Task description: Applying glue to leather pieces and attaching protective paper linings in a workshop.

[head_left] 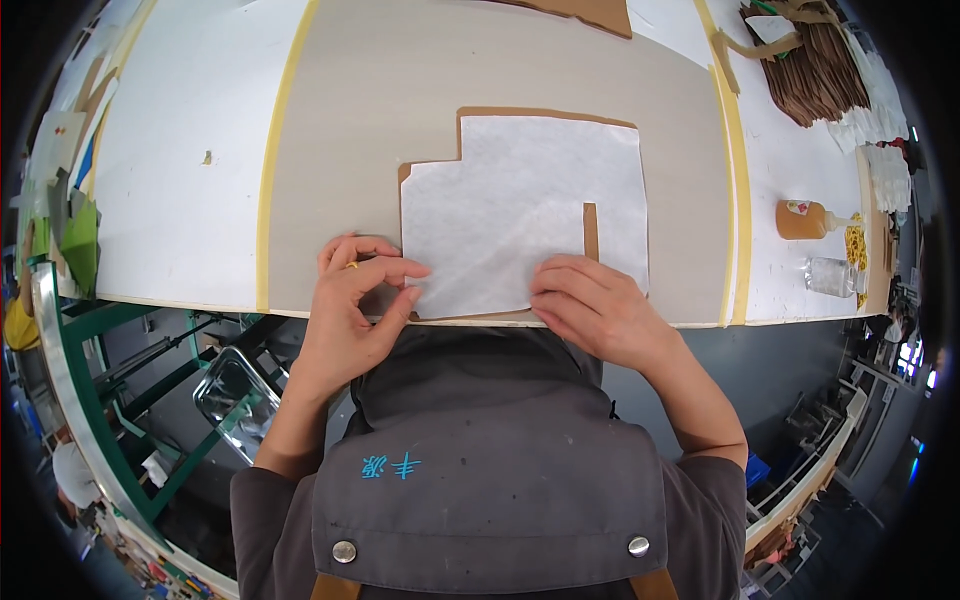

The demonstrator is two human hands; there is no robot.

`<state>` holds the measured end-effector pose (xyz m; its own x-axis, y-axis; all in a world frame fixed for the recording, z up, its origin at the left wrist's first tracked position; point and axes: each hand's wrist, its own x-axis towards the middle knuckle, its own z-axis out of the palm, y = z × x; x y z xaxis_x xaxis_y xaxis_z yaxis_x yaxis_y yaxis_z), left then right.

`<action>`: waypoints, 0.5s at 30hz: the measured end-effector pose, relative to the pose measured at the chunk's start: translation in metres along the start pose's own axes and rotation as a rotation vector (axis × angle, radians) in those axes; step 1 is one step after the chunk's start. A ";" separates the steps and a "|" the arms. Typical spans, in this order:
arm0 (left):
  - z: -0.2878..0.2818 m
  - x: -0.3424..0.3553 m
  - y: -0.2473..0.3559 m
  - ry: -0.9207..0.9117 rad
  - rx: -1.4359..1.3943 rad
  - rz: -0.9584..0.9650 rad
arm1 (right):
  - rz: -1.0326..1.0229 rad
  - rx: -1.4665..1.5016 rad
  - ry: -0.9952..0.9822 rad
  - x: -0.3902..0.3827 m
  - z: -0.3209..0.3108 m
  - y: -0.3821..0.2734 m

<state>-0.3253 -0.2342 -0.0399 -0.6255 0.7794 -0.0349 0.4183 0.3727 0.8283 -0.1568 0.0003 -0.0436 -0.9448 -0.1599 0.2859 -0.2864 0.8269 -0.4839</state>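
A white fabric-like sheet (500, 200) with a stepped upper left corner lies flat over a brown piece, whose edge (550, 113) peeks out along the top and left. A narrow slot in the sheet shows a brown strip (591, 228). My left hand (358, 300) is at the sheet's near left corner, index fingertip on its edge and thumb a little apart from it; a ring is on one finger. My right hand (605, 308) has its fingers bunched together over the near edge, right of centre, closed on the sheet. Its fingertips are partly hidden.
Yellow tape lines (277, 160) border the grey work surface (350, 100). Another brown piece (590, 14) lies at the far edge. To the right are a stack of brown pieces (815, 75), an amber bottle (803, 220) and a clear bottle (830, 277). Green scraps (80, 240) sit far left.
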 end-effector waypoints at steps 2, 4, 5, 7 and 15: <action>-0.001 0.001 -0.001 -0.015 0.018 0.021 | 0.033 0.048 0.002 -0.001 0.000 0.001; -0.001 0.001 -0.003 -0.017 0.023 0.030 | 0.073 0.115 0.002 -0.001 -0.003 0.003; 0.000 0.002 -0.003 -0.020 0.027 0.041 | 0.073 0.115 0.002 -0.001 -0.002 0.003; -0.001 0.002 -0.001 -0.017 0.024 0.042 | 0.014 0.033 0.023 0.000 0.000 0.002; 0.000 0.002 -0.003 -0.007 0.006 0.041 | -0.021 -0.141 -0.012 -0.004 -0.002 -0.009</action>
<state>-0.3275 -0.2340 -0.0421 -0.6035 0.7974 -0.0048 0.4477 0.3438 0.8255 -0.1500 -0.0053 -0.0388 -0.9410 -0.1833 0.2846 -0.2814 0.8908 -0.3568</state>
